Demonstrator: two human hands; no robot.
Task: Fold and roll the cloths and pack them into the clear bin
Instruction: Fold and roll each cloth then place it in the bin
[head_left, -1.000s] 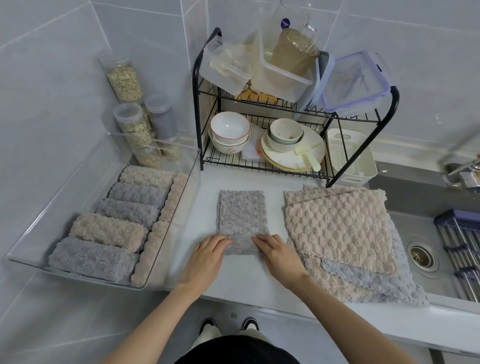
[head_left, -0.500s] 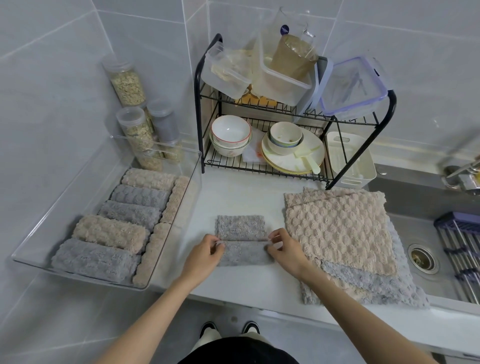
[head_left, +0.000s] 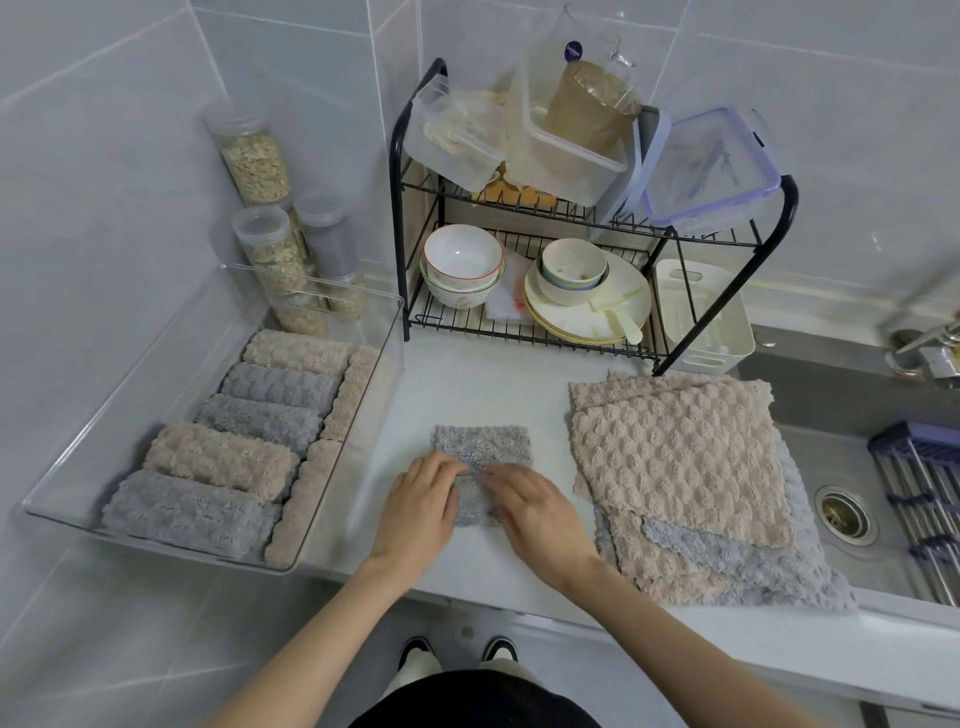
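Clear plastic bin (head_left: 130, 410), bench left edge: rolled beige and grey cloths (head_left: 223, 457) inside. Left hand (head_left: 415, 509), right hand (head_left: 540, 519): fingers together, pressing half-rolled grey fluffy cloth (head_left: 483, 447).

Rolls (head_left: 223, 460) are packed in the bin (head_left: 156, 364) at the counter's (head_left: 483, 382) left. A cloth (head_left: 483, 447) is laid between bin and stack (head_left: 675, 457). Jars (head_left: 254, 156) are set behind the bin, a rack (head_left: 397, 208) behind the cloth, the sink (head_left: 852, 447) at right.
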